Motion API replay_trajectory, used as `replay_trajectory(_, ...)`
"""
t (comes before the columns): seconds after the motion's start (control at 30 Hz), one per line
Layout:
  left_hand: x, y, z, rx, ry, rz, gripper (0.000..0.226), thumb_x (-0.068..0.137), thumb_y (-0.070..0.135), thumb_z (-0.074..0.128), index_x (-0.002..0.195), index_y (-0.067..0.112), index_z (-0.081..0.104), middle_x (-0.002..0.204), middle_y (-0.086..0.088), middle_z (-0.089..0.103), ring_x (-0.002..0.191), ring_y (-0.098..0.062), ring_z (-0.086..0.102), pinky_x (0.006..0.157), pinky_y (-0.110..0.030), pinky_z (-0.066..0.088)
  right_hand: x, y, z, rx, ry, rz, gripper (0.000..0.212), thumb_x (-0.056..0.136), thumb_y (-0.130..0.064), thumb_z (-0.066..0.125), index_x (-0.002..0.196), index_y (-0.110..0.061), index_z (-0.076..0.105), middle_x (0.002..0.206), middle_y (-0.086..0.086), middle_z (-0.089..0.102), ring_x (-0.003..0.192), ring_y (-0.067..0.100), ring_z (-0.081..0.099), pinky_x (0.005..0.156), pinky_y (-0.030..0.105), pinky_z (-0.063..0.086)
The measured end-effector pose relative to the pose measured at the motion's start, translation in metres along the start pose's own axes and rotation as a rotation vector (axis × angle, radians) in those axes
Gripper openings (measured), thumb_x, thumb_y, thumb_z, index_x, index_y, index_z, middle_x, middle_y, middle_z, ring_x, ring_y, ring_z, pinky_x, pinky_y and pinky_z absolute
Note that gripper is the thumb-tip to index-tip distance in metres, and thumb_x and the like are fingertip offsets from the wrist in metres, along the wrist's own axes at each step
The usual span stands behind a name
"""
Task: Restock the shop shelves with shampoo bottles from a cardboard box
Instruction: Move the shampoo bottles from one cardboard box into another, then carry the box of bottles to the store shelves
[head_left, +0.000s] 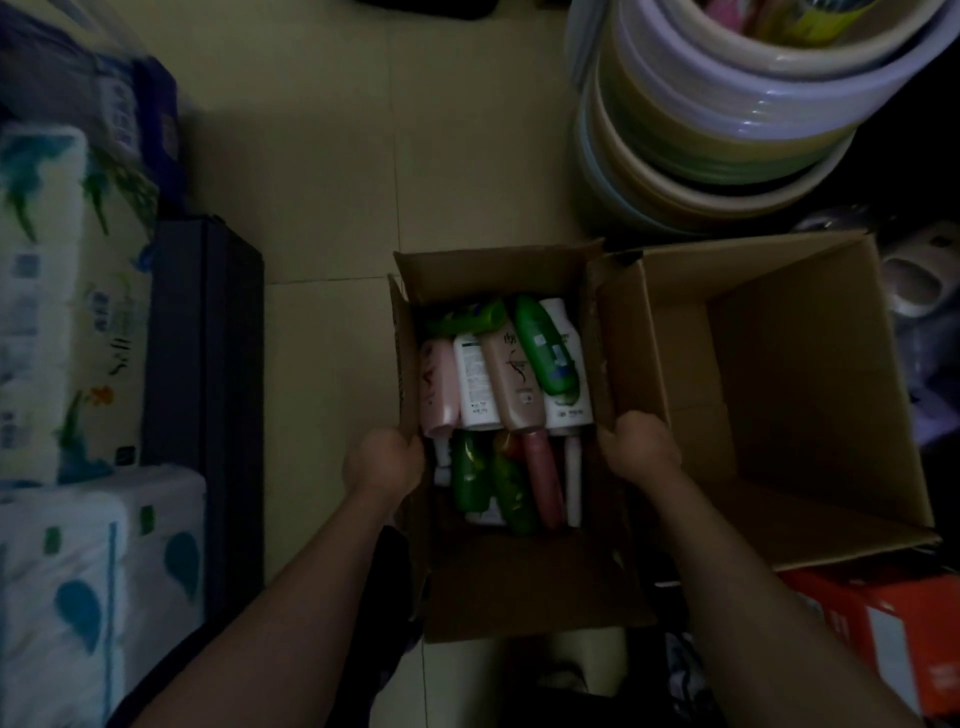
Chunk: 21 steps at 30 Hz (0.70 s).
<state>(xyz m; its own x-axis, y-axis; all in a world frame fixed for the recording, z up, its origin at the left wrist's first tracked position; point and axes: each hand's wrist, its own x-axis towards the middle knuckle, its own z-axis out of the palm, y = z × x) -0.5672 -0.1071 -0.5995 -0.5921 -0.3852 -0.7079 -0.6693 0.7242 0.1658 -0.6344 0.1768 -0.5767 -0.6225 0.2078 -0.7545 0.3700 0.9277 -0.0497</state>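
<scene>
- Two hands, one on each side wall of the small cardboard box (498, 587) sitting on the tiled floor (322, 208).
- Left hand (382, 460) has its fingers curled over the box's left edge, gripping the cardboard. Right hand (641, 447) does the same on the right edge.
- Shampoo bottles (511, 384) are all lying down inside that box, loosely in two layers. I count roughly ten: about four green, three pink or rosy, three white. It's dim, so don't hold me to that.
- One bigger cardboard box (779, 395) stands open, touching the small one on the right side.
- One stack of plastic basins (727, 130) behind it, exact number too hard to tell.
- Three-ish wrapped tissue packs (67, 312) along the left, plus one orange carton (893, 629) at the lower right.
</scene>
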Motion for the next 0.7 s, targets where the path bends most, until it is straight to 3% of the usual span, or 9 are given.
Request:
replay_trajectory(0.1, -0.008, -0.004, -0.011, -0.034, -0.009, 0.023, 0.037, 0.097, 0.033, 0.055, 0.081, 0.003, 0.069, 0.094, -0.019, 0.071, 0.086, -0.033, 0.067, 0.062, -0.029, 0.040, -0.010, 0.011, 0.000, 0.039, -0.021, -0.005, 0.038, 0.099, -0.036, 0.053, 0.069, -0.012, 0.052, 0.073, 0.007, 0.053, 0.072, 0.024, 0.052, 0.064, 0.028, 0.039)
replay_trajectory(0.23, -0.032, -0.017, -0.033, -0.030, -0.045, 0.034, 0.041, 0.095, 0.033, 0.057, 0.059, 0.015, 0.054, 0.086, -0.018, 0.070, 0.081, -0.033, 0.067, 0.061, -0.029, 0.042, -0.043, 0.024, -0.005, 0.125, -0.067, -0.014, 0.034, 0.096, -0.033, 0.059, 0.079, -0.004, 0.064, 0.081, 0.014, 0.063, 0.073, 0.027, 0.060, 0.061, 0.029, 0.042)
replay_trajectory(0.33, -0.073, -0.024, -0.050, -0.037, -0.060, 0.023, 0.041, 0.094, 0.034, 0.057, 0.059, 0.013, 0.055, 0.079, -0.013, 0.068, 0.076, -0.029, 0.064, 0.061, -0.030, 0.044, -0.084, 0.033, -0.017, 0.123, -0.087, -0.029, 0.034, 0.095, -0.033, 0.059, 0.080, -0.004, 0.066, 0.081, 0.013, 0.065, 0.074, 0.026, 0.062, 0.065, 0.031, 0.049)
replay_trajectory(0.47, -0.146, -0.036, -0.079, -0.122, -0.119, 0.004, 0.039, 0.092, 0.032, 0.058, 0.068, 0.003, 0.067, 0.077, -0.013, 0.069, 0.074, -0.029, 0.065, 0.064, -0.032, 0.051, -0.155, 0.044, -0.054, 0.080, -0.100, -0.050, 0.036, 0.095, -0.033, 0.059, 0.069, -0.007, 0.060, 0.070, 0.008, 0.058, 0.061, 0.018, 0.054, 0.052, 0.025, 0.037)
replay_trajectory(0.6, -0.245, -0.050, -0.114, -0.187, -0.127, -0.010, 0.033, 0.090, 0.030, 0.060, 0.071, 0.004, 0.068, 0.078, -0.011, 0.068, 0.072, -0.027, 0.064, 0.056, -0.026, 0.041, -0.246, 0.062, -0.090, 0.037, -0.085, -0.118, 0.037, 0.093, -0.030, 0.058, 0.063, -0.008, 0.055, 0.062, 0.002, 0.052, 0.056, 0.014, 0.049, 0.047, 0.023, 0.032)
replay_trajectory(0.7, -0.332, -0.061, -0.131, -0.204, -0.076, 0.005, 0.034, 0.089, 0.027, 0.062, 0.062, 0.007, 0.064, 0.066, -0.008, 0.063, 0.064, -0.025, 0.059, 0.057, -0.026, 0.042, -0.323, 0.087, -0.106, 0.022, -0.052, -0.167, 0.039, 0.093, -0.031, 0.057, 0.062, -0.009, 0.051, 0.065, 0.003, 0.051, 0.065, 0.022, 0.053, 0.052, 0.027, 0.032)
